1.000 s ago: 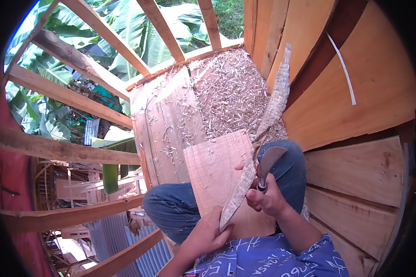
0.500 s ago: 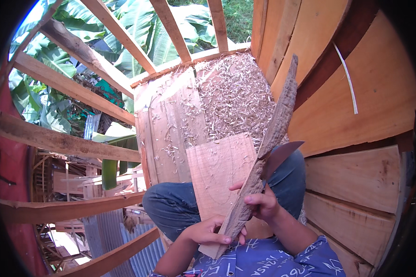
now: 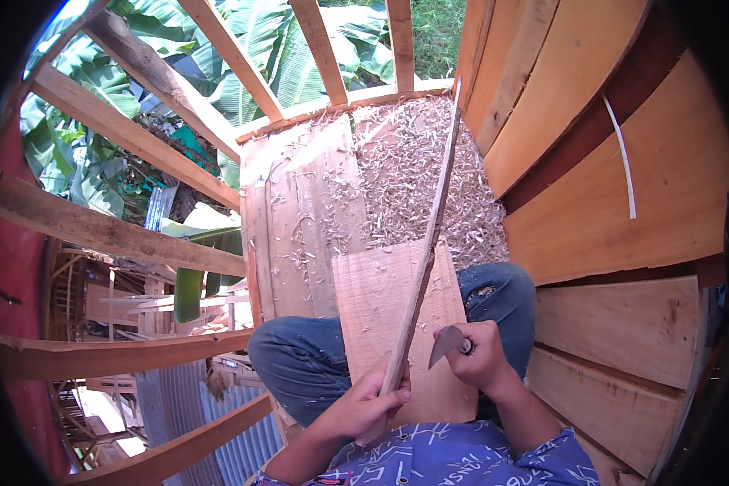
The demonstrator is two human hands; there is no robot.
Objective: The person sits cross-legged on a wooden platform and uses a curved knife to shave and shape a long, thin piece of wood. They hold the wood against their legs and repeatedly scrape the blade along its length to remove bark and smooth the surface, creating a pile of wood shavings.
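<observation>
My left hand (image 3: 374, 402) is closed round the lower end of a long rough wooden strip (image 3: 425, 255), which now shows its narrow edge and slants up and away toward the far railing. In my right hand (image 3: 479, 355), closed round its handle, is a knife (image 3: 445, 343); its curved dark blade points left toward the strip and stands apart from it. Most of the handle is hidden by my fingers. A flat wooden board (image 3: 381, 300) lies across my lap beneath both, with a few shavings on it.
Curled shavings (image 3: 429, 178) cover the plank floor (image 3: 304, 211) ahead. Wooden slats (image 3: 130, 138) form a railing at left and front, with banana leaves beyond. On the right rises a plank wall (image 3: 616, 332), where a thin pale strip (image 3: 622, 154) hangs.
The wooden strip has turned from its broad bark-like face to its narrow edge. My right hand has let go of it, and the knife has come down from behind it to its right side.
</observation>
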